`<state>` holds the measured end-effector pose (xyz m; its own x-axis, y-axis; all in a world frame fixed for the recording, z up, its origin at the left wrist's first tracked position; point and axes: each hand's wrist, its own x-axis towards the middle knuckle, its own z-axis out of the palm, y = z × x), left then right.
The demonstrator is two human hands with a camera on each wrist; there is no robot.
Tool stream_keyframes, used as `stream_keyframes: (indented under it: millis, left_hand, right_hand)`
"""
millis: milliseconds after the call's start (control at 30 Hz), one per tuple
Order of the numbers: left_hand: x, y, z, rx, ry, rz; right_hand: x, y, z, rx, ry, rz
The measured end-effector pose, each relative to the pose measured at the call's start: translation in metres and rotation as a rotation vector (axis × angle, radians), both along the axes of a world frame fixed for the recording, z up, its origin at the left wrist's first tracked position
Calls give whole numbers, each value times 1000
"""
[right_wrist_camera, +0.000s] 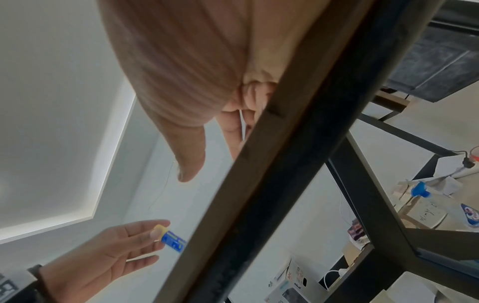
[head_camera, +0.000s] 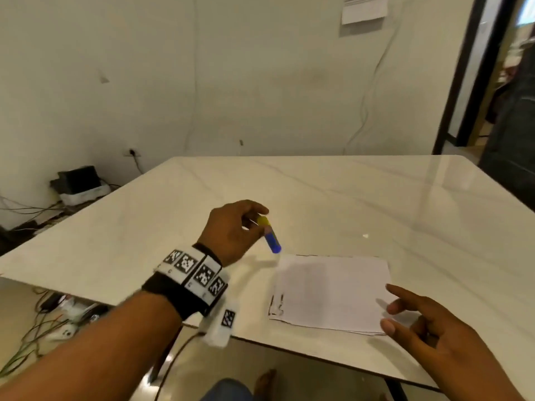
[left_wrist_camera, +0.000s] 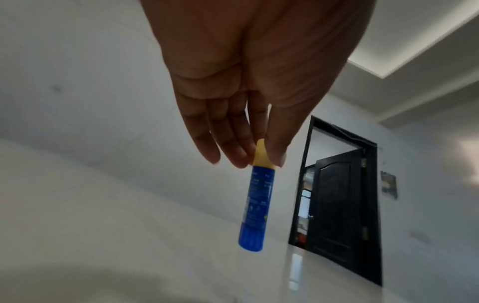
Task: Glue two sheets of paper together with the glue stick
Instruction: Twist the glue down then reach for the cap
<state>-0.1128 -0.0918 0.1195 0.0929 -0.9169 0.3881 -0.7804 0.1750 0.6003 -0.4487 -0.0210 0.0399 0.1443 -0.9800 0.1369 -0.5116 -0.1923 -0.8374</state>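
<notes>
The left hand point(head_camera: 231, 230) pinches the glue stick point(head_camera: 270, 235) by its yellow cap, above the desk point(head_camera: 376, 198) beside the paper point(head_camera: 333, 290). The right hand point(head_camera: 434, 328) hovers slack — it should grip the blue barrel so the cap pulls straight off.

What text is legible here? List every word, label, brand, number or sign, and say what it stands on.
Nothing reads clearly.
Glue stick label: white print, too blurred.
Top sheet of paper: dark marks at its left edge, unreadable.
Wall notice: print too small.
Wristband: black-and-white square codes, no words.
White box: red letters, perhaps "APC", uncertain.
Cardboard: handwriting, illegible.
</notes>
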Motion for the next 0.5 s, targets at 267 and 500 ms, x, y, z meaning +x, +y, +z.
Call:
stream_keyframes:
  millis: [267, 500]
  left_hand:
    - [86, -37, 18, 110, -210, 270]
    - [94, -41, -5, 151, -185, 317]
  right_hand:
    - [-1, -4, -1, 66, 49, 17]
    - [0, -3, 1, 91, 57, 28]
